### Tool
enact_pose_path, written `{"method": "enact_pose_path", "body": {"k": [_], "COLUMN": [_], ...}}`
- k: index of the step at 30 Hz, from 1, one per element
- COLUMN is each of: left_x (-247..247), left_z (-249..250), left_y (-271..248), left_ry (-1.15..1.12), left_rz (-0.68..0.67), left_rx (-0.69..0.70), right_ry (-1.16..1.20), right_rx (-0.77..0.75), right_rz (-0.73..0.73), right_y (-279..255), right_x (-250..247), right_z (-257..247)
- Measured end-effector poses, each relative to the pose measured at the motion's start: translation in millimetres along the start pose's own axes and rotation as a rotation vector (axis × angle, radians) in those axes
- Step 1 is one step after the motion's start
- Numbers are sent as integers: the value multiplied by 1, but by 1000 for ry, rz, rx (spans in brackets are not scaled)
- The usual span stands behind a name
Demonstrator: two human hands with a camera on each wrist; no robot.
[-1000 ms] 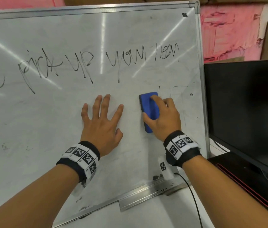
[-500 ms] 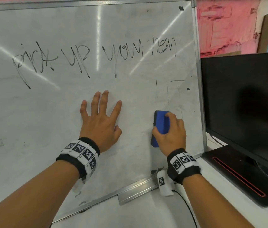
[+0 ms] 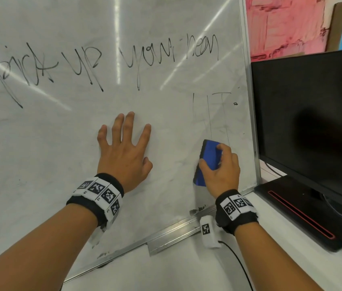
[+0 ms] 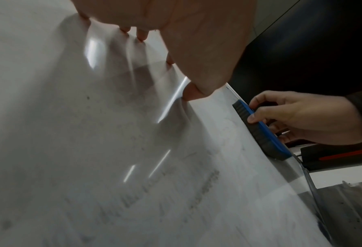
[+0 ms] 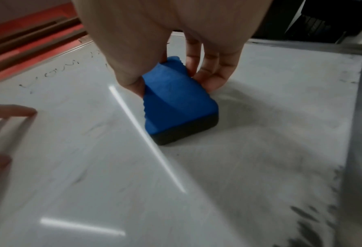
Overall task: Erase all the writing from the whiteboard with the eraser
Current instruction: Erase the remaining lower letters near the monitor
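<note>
The whiteboard (image 3: 60,154) leans in front of me, with black handwriting (image 3: 111,59) across its upper part and faint thin strokes (image 3: 210,110) at the lower right. My right hand (image 3: 220,171) grips a blue eraser (image 3: 207,158) with a black felt pad and presses it flat on the board just under those strokes, near the right frame. The eraser (image 5: 176,103) shows thumb on one side, fingers on the other. My left hand (image 3: 124,152) lies flat on the board's middle, fingers spread. The eraser (image 4: 262,130) also shows edge-on against the board.
A black monitor (image 3: 309,114) on its stand base (image 3: 298,211) sits just right of the board frame (image 3: 250,122). A metal tray rail (image 3: 172,238) runs along the bottom edge. Dark marker smudges (image 5: 311,222) lie near the lower right corner. A cable (image 3: 239,263) trails on the white table.
My right hand has slid the eraser down and to the right, from beside the left hand to the lower right area. The left hand has stayed pressed on the board.
</note>
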State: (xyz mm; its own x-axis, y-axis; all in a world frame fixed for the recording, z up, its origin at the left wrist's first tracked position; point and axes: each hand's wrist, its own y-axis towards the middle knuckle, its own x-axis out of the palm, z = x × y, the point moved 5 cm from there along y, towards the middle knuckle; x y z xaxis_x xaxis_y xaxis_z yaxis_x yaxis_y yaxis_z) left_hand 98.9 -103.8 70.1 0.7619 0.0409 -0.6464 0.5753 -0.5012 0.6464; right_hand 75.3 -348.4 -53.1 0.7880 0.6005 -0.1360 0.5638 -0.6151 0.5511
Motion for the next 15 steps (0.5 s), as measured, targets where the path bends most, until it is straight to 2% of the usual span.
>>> {"method": "enact_pose_path", "body": {"k": [4,6,11,13,15], "left_x": [-2,-2,-2,-2,-2], "left_z": [7,8,9,12,18], "left_y": [3,4,3,4,6], "left_ry": [6,4,8,13,14], "left_rz": [9,12,-1,-4,-8], "left_rx": [3,3,34,59,83], "right_ry": [-18,-49,-42,-82,-84], "right_rx": [-191,-240,-52,-34,-82], "right_rz": [-134,-188,-4,9,-3], "right_y": [2,4,15,15,13], "right_x": [4,3,-17,-15,-9], "right_z": [-16,-17,-4,-7,-15]}}
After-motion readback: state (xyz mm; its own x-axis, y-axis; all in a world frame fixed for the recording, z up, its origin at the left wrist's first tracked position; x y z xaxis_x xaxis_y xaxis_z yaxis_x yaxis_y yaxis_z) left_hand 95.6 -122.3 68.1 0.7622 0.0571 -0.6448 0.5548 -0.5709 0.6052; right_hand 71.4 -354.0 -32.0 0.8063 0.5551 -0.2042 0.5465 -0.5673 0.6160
